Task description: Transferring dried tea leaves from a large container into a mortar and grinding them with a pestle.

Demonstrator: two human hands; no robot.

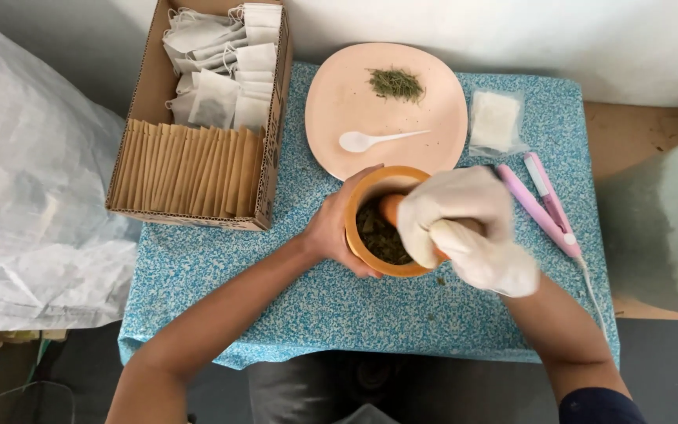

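An orange wooden mortar (364,196) stands on the blue speckled tablecloth (355,306), with dark green crushed leaves (380,235) inside. My bare left hand (329,229) wraps around the mortar's left side. My right hand (464,224), in a white glove, grips an orange pestle (391,207) whose end is down among the leaves. The glove hides the mortar's right rim.
A pink plate (339,102) behind the mortar holds a white plastic spoon (374,140) and a small heap of green herbs (395,82). A cardboard box (144,94) of white and brown sachets stands at left. A clear bag (495,122) and a pink sealing tool (547,208) lie right.
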